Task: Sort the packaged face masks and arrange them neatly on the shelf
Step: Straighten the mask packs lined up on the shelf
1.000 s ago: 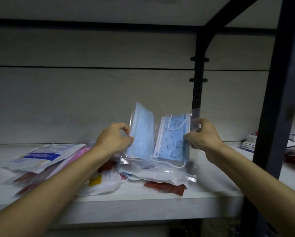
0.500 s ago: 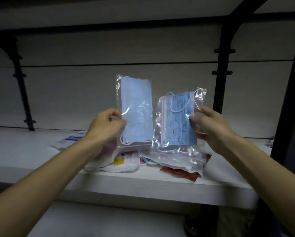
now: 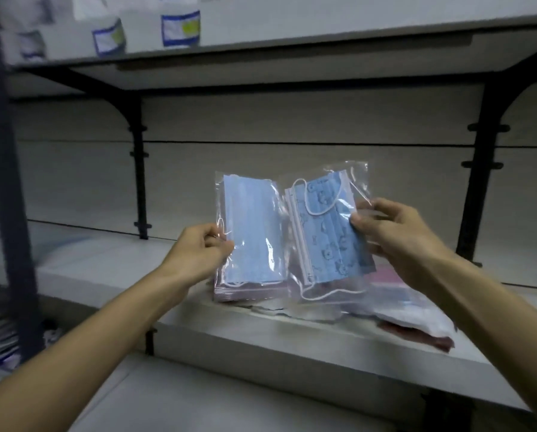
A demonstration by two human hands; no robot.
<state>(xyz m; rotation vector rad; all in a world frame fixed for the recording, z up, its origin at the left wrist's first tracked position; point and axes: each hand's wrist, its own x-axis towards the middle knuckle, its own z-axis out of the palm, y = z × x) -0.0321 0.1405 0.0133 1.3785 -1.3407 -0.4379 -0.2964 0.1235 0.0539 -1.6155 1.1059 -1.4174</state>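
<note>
My left hand (image 3: 198, 252) pinches the left edge of a clear pack of plain blue face masks (image 3: 251, 232), held upright above the white shelf (image 3: 105, 269). Beside it, my right hand (image 3: 391, 235) grips the right edge of a second clear pack, of blue masks with a printed pattern (image 3: 326, 226). The two packs touch side by side. Under them a loose pile of other mask packets (image 3: 410, 313), white, pink and dark red, lies on the shelf.
Black brackets (image 3: 137, 169) and a black upright (image 3: 479, 188) hold the shelf above, where labelled white items (image 3: 180, 28) stand. A dark post (image 3: 8, 198) rises at the left, with flat packets (image 3: 5, 347) lower left. A lower shelf (image 3: 229, 400) lies beneath.
Both hands still hold their packs raised side by side. The view has swung left and up, so the pile now sits to the right and the upper shelf shows.
</note>
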